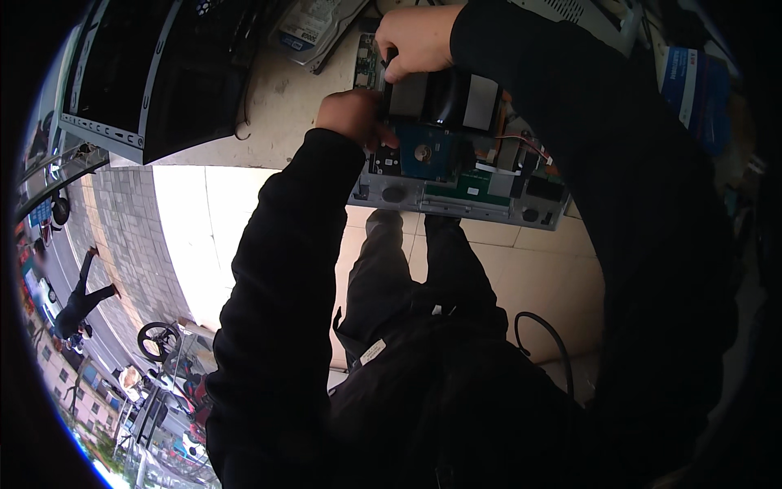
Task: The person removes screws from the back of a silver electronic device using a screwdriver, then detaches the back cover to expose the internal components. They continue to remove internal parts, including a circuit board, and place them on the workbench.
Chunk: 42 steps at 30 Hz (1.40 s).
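An opened electronic device with a silver-grey casing [489,213] lies on the bench in front of me. In its near part sits a blue-topped hard drive [411,163], with a green circuit board [468,196] to its right. My left hand [349,116] is at the device's left edge, fingers curled and partly hidden, its thumb reaching toward the drive. Farther off, my right hand [419,39] bends in over the device's far left corner, fingers pinched on a small dark part that I cannot make out. A black, shiny rounded part [445,99] lies right of my hands.
A loose silver hard drive [314,28] lies at the back left. Beside it stands a large black panelled case [191,77]. Blue packaging [696,98] is at the far right. Thin wires [521,140] cross the device. A street with a walking person [77,306] shows at left.
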{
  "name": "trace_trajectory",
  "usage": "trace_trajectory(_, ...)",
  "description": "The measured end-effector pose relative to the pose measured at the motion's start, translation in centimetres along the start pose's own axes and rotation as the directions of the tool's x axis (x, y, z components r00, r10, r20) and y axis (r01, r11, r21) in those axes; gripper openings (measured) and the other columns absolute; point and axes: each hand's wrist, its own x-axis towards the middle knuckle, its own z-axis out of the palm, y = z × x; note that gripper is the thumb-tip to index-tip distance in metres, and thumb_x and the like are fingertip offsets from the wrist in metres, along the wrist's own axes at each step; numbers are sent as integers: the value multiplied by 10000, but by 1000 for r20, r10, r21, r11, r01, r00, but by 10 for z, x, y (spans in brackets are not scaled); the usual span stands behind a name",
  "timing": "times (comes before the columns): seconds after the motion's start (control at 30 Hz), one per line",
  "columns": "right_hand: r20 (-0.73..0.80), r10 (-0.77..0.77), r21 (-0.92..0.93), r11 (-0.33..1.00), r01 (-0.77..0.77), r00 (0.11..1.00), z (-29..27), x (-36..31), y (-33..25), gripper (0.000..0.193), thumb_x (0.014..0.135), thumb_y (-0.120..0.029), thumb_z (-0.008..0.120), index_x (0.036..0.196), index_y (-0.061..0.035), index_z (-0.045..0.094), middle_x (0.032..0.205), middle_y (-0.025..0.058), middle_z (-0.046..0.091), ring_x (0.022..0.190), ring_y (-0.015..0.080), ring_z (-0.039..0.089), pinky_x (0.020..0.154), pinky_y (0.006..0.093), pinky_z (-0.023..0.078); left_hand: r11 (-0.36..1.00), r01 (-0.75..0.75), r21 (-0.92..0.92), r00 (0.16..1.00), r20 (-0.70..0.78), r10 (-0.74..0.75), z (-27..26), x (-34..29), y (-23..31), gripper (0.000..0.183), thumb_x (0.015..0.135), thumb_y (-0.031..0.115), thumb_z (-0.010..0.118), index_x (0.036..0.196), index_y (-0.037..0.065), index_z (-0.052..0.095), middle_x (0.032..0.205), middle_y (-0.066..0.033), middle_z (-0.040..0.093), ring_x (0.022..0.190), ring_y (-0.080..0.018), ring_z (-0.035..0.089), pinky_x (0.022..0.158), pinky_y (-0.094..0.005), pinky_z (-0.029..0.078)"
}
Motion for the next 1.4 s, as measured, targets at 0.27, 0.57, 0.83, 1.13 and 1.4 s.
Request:
trace_trajectory(0.27,121,111,4,994,-112,986,-30,-23,-26,446,882,-415,602,736,4,648,583,95,563,558,213,557,523,343,445,998,4,-61,999,-33,-6,0,-4,3,184,909,92,444,977,17,597,661,-78,692,515,-138,649,447,-249,454)
trace_trajectory(0.57,-132,157,333,937,-105,979,-10,-37,-12,373,924,-339,562,776,-13,666,572,78,544,533,181,512,566,343,433,869,47,-493,988,-103,-111,6,-9,3,373,918,73,356,1228,-82,493,654,-180,657,463,-188,586,432,-264,427)
trace_trajectory(0.83,-669,361,461,887,-17,650,4,-96,-3,200,862,-132,557,976,-7,664,881,139,679,796,278,652,736,355,515,826,-103,-555,978,-209,-19,-1,-10,8,381,859,161,469,1157,-59,562,709,-176,649,563,-190,592,514,-277,447)
trace_trajectory(1.13,-591,505,292,861,-417,629,65,-159,-34,617,695,-157,801,1202,61,525,1240,160,507,1173,307,488,980,377,435,966,-249,77,835,-487,254,0,16,39,516,728,316,733,1116,-1,607,930,-178,676,843,-263,664,766,-335,525)
trace_trajectory(1.4,-632,554,466,831,-304,543,76,-161,-33,574,707,-105,785,1190,51,519,1230,161,499,1150,322,506,941,378,472,846,-149,512,930,-219,296,-14,39,71,311,744,323,690,904,57,705,873,-175,681,873,-304,664,783,-350,535)
